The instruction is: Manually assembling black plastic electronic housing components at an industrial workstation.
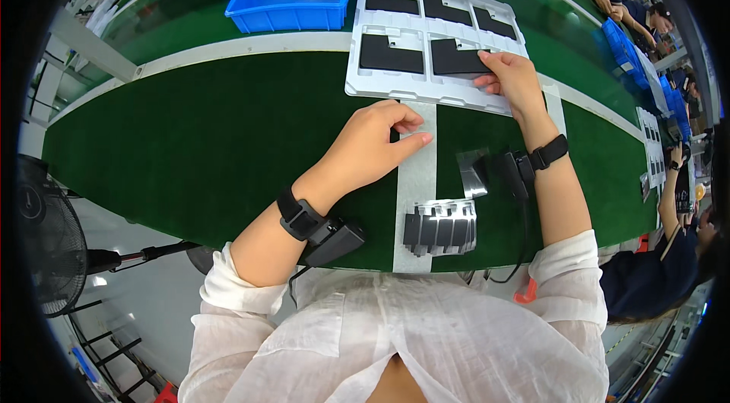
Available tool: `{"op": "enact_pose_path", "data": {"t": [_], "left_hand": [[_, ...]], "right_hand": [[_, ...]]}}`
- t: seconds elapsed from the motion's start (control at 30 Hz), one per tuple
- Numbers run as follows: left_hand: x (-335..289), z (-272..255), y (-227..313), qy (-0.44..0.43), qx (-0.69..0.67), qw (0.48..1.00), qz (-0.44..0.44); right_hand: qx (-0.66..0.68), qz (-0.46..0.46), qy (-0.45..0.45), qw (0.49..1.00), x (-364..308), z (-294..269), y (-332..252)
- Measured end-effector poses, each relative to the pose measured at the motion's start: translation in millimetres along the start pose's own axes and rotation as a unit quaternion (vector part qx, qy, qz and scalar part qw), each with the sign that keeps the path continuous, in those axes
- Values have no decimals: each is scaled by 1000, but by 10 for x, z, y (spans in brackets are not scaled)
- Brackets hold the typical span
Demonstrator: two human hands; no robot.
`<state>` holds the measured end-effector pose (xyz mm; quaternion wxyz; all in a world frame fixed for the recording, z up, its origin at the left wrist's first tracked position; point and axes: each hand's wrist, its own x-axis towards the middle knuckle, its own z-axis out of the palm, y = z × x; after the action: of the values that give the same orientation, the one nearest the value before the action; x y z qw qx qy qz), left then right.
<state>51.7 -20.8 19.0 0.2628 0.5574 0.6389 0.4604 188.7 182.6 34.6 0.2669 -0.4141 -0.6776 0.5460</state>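
My right hand [514, 82] pinches the right edge of a flat black rectangular piece [454, 60] with a stepped top edge. That piece lies in a near compartment of a white moulded tray [388, 87], and the pinching fingers cover its corner. Several similar black pieces, among them one [391, 54] at the near left, sit in the other compartments. Just short of the tray, my left hand [366, 143] hovers over a pale strip on the table, fingers curled, thumb apart, nothing held. A sheet of black strips on clear backing [441, 229] lies closer to me.
A crumpled piece of clear film [474, 173] lies beneath my right wrist. Blue bins [293, 0] stand at the back left on the green table [228, 122]. A black fan [49, 228] is at the left. Other people work along the right side, near another white tray [652, 146].
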Motion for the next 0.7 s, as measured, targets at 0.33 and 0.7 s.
{"op": "enact_pose_path", "data": {"t": [0.33,0.7], "left_hand": [[-8,5,-20,-12,-7,1000,6],[1,31,-15,-17,13,999,35]], "right_hand": [[-209,-87,31,973,32,-5,10],[-436,-117,89,888,-136,-9,-94]]}}
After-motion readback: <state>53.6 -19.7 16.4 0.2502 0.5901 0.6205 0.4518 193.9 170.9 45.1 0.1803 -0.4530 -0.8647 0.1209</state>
